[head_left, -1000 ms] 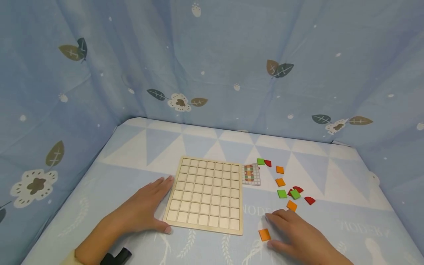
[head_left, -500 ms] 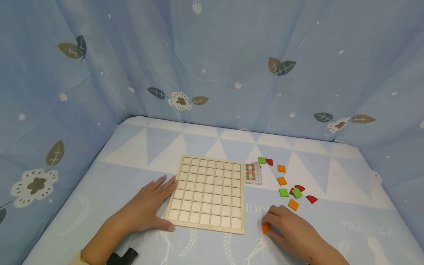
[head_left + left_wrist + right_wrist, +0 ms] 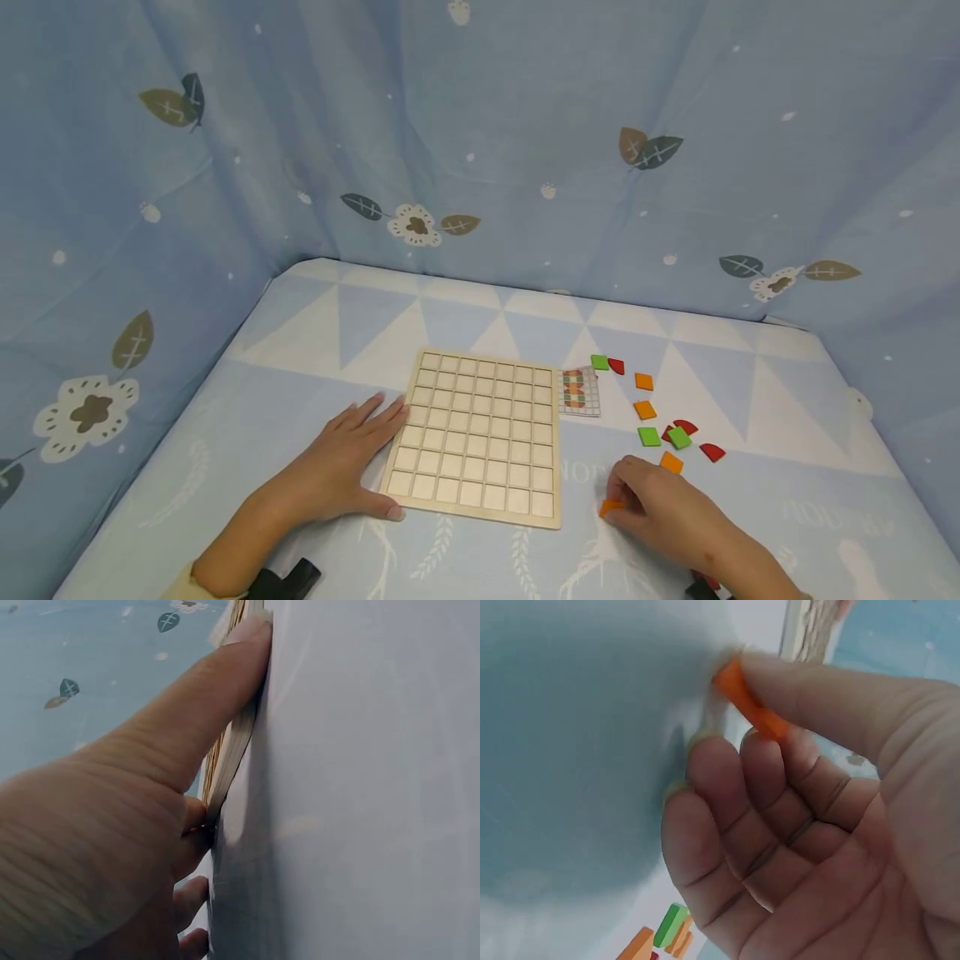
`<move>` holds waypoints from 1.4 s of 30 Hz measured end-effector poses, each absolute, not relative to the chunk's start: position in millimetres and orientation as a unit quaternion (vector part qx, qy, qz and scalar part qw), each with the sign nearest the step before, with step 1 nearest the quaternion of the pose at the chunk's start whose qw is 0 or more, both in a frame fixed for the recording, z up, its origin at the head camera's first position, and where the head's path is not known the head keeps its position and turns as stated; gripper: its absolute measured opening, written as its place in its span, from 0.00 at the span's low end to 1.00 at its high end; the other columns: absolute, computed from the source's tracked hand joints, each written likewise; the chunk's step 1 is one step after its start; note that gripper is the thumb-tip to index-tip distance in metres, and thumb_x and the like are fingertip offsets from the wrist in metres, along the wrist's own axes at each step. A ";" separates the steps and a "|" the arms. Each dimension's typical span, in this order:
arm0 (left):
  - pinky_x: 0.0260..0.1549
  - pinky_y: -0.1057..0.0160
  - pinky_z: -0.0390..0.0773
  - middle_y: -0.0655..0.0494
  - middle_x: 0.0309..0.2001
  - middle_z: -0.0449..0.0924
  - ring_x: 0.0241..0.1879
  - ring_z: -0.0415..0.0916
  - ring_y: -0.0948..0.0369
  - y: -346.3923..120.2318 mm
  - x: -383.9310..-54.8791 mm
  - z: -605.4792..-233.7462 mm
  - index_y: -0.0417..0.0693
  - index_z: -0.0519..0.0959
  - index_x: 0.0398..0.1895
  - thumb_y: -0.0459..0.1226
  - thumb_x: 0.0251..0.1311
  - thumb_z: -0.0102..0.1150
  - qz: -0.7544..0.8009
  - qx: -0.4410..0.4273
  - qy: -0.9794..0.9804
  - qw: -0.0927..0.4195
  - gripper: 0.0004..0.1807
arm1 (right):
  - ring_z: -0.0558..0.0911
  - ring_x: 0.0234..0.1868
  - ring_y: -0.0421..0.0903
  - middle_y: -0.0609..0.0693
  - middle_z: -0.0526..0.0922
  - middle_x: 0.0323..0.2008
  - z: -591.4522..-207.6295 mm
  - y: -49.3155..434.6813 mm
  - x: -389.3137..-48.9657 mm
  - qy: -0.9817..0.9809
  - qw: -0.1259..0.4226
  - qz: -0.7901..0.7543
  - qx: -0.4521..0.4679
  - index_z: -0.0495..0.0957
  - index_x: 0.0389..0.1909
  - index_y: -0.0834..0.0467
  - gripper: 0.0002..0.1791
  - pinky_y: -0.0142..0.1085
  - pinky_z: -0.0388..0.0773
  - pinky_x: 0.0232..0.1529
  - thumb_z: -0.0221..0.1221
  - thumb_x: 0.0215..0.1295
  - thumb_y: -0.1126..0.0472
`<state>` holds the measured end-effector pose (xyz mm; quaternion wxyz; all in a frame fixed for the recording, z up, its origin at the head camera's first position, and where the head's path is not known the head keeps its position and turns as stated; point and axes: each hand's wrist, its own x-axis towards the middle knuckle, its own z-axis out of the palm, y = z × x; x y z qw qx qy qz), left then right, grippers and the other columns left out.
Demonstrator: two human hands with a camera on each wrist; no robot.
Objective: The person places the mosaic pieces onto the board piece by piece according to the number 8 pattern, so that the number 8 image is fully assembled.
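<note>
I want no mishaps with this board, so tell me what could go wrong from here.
The thin, flat orange tile is held only by a pinch of the right hand's fingers, so it might slip.

The left hand touches the edge of the square, pale wooden grid board; a nudge could shift it.

A green square tile appears to overlap a partly hidden red piece; lifting either could disturb the other.

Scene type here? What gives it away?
Probably a curtained-off tabletop work booth: printed blue fabric hangs behind a patterned table, where a wooden grid board and small coloured tiles lie.
</note>
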<state>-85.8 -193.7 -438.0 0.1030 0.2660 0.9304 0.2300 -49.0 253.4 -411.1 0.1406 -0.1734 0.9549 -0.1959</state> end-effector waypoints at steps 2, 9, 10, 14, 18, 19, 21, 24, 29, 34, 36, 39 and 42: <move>0.75 0.35 0.41 0.53 0.84 0.48 0.83 0.38 0.43 -192.2 -87.4 -439.7 0.47 0.54 0.85 0.73 0.43 0.72 0.230 0.267 0.930 0.105 0.71 | 0.70 0.27 0.32 0.35 0.70 0.26 -410.3 254.2 -53.0 0.957 0.125 -0.196 -0.172 0.77 0.33 0.45 0.14 0.30 0.71 0.29 0.76 0.60 0.56; 0.76 0.38 0.36 0.56 0.84 0.46 0.83 0.35 0.46 -192.0 -88.8 -446.2 0.49 0.52 0.85 0.74 0.41 0.71 0.240 0.264 0.928 0.108 0.72 | 0.72 0.28 0.33 0.33 0.76 0.26 -399.1 244.9 -79.2 0.954 0.078 -0.220 -0.186 0.85 0.37 0.47 0.06 0.30 0.73 0.29 0.73 0.64 0.59; 0.76 0.38 0.35 0.56 0.84 0.46 0.83 0.34 0.46 -192.1 -88.8 -447.1 0.49 0.52 0.85 0.74 0.41 0.71 0.243 0.264 0.927 0.109 0.72 | 0.73 0.29 0.33 0.33 0.78 0.28 -397.3 242.4 -83.8 0.953 0.067 -0.224 -0.194 0.86 0.38 0.48 0.06 0.31 0.74 0.30 0.72 0.65 0.60; 0.76 0.39 0.32 0.58 0.85 0.44 0.83 0.32 0.47 -192.3 -89.5 -451.7 0.51 0.51 0.86 0.73 0.42 0.72 0.262 0.263 0.922 0.112 0.72 | 0.76 0.31 0.32 0.34 0.83 0.35 -393.8 232.1 -102.4 0.943 0.029 -0.235 -0.235 0.89 0.43 0.52 0.07 0.31 0.77 0.32 0.69 0.68 0.65; 0.75 0.39 0.31 0.59 0.85 0.43 0.83 0.30 0.48 -191.8 -90.5 -454.8 0.52 0.50 0.86 0.73 0.41 0.73 0.275 0.262 0.918 0.112 0.72 | 0.75 0.30 0.33 0.34 0.81 0.32 -394.0 219.8 -119.5 0.935 0.012 -0.244 -0.258 0.89 0.41 0.53 0.05 0.32 0.77 0.32 0.69 0.68 0.65; 0.75 0.38 0.32 0.59 0.85 0.43 0.83 0.30 0.48 -191.8 -90.6 -455.2 0.52 0.50 0.86 0.73 0.41 0.73 0.276 0.262 0.918 0.113 0.72 | 0.75 0.30 0.33 0.34 0.81 0.31 -394.2 216.5 -123.6 0.934 0.011 -0.245 -0.259 0.89 0.41 0.52 0.04 0.32 0.77 0.32 0.69 0.69 0.64; 0.75 0.38 0.32 0.60 0.85 0.42 0.83 0.30 0.48 -192.5 -91.0 -455.8 0.52 0.50 0.86 0.73 0.41 0.72 0.275 0.261 0.918 0.115 0.73 | 0.75 0.31 0.34 0.34 0.80 0.30 -394.5 210.0 -131.7 0.933 0.015 -0.250 -0.259 0.88 0.40 0.53 0.01 0.32 0.77 0.33 0.68 0.70 0.62; 0.75 0.38 0.31 0.59 0.85 0.42 0.83 0.29 0.49 -194.2 -92.1 -456.1 0.53 0.50 0.86 0.74 0.41 0.72 0.276 0.260 0.918 0.120 0.73 | 0.75 0.30 0.36 0.35 0.80 0.29 -394.1 200.6 -143.1 0.932 0.027 -0.259 -0.253 0.86 0.39 0.54 0.02 0.33 0.77 0.32 0.67 0.71 0.60; 0.75 0.38 0.30 0.58 0.85 0.42 0.83 0.28 0.48 -197.4 -93.3 -456.0 0.52 0.49 0.86 0.73 0.43 0.72 0.280 0.264 0.914 0.126 0.71 | 0.77 0.29 0.39 0.41 0.83 0.30 -391.0 183.9 -162.7 0.928 0.059 -0.279 -0.241 0.85 0.40 0.53 0.02 0.36 0.78 0.31 0.65 0.73 0.60; 0.75 0.37 0.31 0.59 0.85 0.42 0.83 0.29 0.48 -198.5 -91.8 -457.5 0.52 0.50 0.86 0.73 0.45 0.71 0.278 0.266 0.915 0.118 0.70 | 0.77 0.28 0.41 0.44 0.85 0.31 -391.2 166.9 -184.8 0.926 0.064 -0.278 -0.246 0.85 0.41 0.53 0.04 0.38 0.78 0.32 0.63 0.75 0.59; 0.75 0.38 0.31 0.59 0.85 0.43 0.83 0.30 0.48 -197.4 -91.4 -458.0 0.51 0.51 0.86 0.72 0.44 0.71 0.276 0.266 0.917 0.110 0.70 | 0.78 0.29 0.41 0.44 0.85 0.32 -393.2 161.0 -193.2 0.927 0.065 -0.276 -0.246 0.86 0.42 0.54 0.04 0.39 0.77 0.34 0.63 0.76 0.59; 0.75 0.37 0.31 0.59 0.85 0.43 0.83 0.30 0.47 -194.8 -90.2 -457.7 0.50 0.52 0.85 0.72 0.44 0.72 0.272 0.265 0.919 0.101 0.70 | 0.78 0.32 0.42 0.44 0.85 0.34 -397.9 153.8 -205.1 0.927 0.072 -0.276 -0.243 0.85 0.43 0.54 0.05 0.40 0.78 0.37 0.62 0.76 0.59; 0.75 0.37 0.30 0.58 0.85 0.44 0.83 0.31 0.46 -191.5 -89.6 -456.3 0.48 0.53 0.85 0.72 0.44 0.72 0.271 0.265 0.920 0.097 0.70 | 0.79 0.33 0.42 0.43 0.85 0.35 -402.9 148.0 -215.2 0.928 0.081 -0.275 -0.239 0.85 0.44 0.54 0.06 0.41 0.79 0.38 0.62 0.77 0.58</move>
